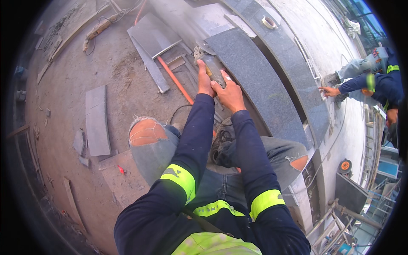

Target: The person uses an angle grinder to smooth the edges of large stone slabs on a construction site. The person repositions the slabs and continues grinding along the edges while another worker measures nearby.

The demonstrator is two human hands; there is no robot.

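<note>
A dusty power tool that looks like an angle grinder (pixel 213 65) is held in both my hands, its head end pointing away from me. My left hand (pixel 205 81) wraps its left side, and my right hand (pixel 230 94), with a white wrap on one finger, closes on it from the right. Just right of the tool lies a long dark grey stone slab (pixel 259 83), its left edge close to my right hand. Pale dust hangs beyond the tool's head and blurs that area. Whether the tool touches the slab cannot be made out.
An orange hose (pixel 174 80) runs under a grey slab (pixel 151 36) ahead. Another corded tool (pixel 100 29) lies far left, near a loose slab (pixel 97 121). A tape roll (pixel 268 22) sits on the far stone strip. At right, a co-worker's hand (pixel 329 91) touches the stone edge.
</note>
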